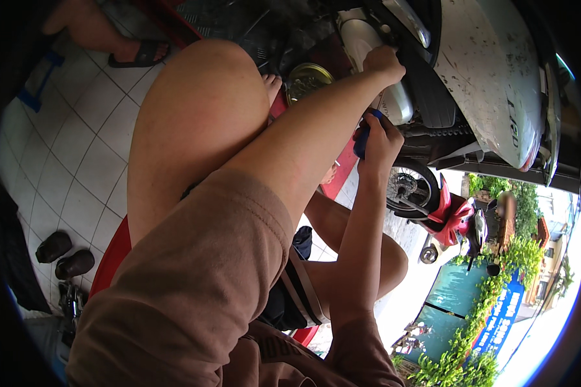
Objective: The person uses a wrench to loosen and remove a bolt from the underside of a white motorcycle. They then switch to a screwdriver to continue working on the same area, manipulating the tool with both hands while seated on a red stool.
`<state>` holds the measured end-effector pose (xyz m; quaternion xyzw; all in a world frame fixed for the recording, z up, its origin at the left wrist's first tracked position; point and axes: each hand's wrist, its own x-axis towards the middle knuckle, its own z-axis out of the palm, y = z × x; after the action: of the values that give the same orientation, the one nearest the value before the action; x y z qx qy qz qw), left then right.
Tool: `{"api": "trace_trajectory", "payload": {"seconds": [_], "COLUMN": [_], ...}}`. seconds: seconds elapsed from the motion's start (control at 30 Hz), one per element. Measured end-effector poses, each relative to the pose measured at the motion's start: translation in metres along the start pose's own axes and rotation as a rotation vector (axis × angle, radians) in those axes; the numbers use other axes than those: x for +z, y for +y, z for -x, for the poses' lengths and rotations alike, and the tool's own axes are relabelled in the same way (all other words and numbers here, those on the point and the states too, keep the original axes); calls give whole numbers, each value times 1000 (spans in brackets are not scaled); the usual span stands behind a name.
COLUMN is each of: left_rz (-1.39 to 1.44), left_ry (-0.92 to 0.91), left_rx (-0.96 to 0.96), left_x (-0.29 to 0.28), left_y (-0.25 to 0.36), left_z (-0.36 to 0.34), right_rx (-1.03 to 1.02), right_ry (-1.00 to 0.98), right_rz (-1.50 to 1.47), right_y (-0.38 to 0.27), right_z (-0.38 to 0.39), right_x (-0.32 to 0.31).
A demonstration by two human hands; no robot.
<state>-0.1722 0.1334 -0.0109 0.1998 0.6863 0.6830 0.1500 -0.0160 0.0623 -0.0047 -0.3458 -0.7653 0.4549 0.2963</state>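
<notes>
My left hand [384, 66], at the end of the arm crossing the view, is closed against the side of a silver motorcycle [487, 71]. What its fingers grip is hidden. Just below it my right hand [382, 138] is wrapped round a dark blue object [362, 140] whose kind I cannot make out. This object is close to the rounded end of the pale exhaust muffler [399, 106]. A black tyre-like curved part [429, 90] lies right of both hands. A round tin [308, 81] with small metal bits inside stands left of my left forearm.
My bare left knee [200, 109] rises beside the forearm. A red ledge [343, 171] lies under the hands. Beyond, a red motorcycle [452, 216] is parked outside. Another person's sandalled foot [139, 51] and a pair of dark shoes [64, 255] are on the tiled floor [87, 151].
</notes>
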Motion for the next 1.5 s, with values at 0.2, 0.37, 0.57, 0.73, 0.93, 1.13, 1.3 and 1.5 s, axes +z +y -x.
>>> {"api": "trace_trajectory", "payload": {"seconds": [0.2, 0.37, 0.57, 0.73, 0.93, 1.13, 1.3, 1.5], "left_rz": [77, 337, -265, -490, 437, 301, -613, -626], "left_ry": [-10, -127, -362, -482, -449, -269, 9, 57], "left_rx": [-50, -456, -363, -280, -704, -371, 463, 987], "left_x": [4, -9, -69, -99, -139, -133, -144, -135], "left_y": [-5, -11, 38, 86, 59, 58, 62, 59], "left_z": [-10, -10, 48, 137, 153, 168, 190, 186], "right_rx": [219, 509, 674, -130, 677, 553, 487, 457], "right_ry": [-59, -482, -443, -797, -553, -498, -454, -587], "right_rz": [-320, -1043, -935, -249, -609, -621, -719, -923], "right_y": [-21, -23, -13, 21, -46, -34, -32, -34], "right_z": [-6, -21, -37, -76, -59, -51, -32, -31], "right_x": [-6, -3, 10, -11, 5, -8, 0, -12]}}
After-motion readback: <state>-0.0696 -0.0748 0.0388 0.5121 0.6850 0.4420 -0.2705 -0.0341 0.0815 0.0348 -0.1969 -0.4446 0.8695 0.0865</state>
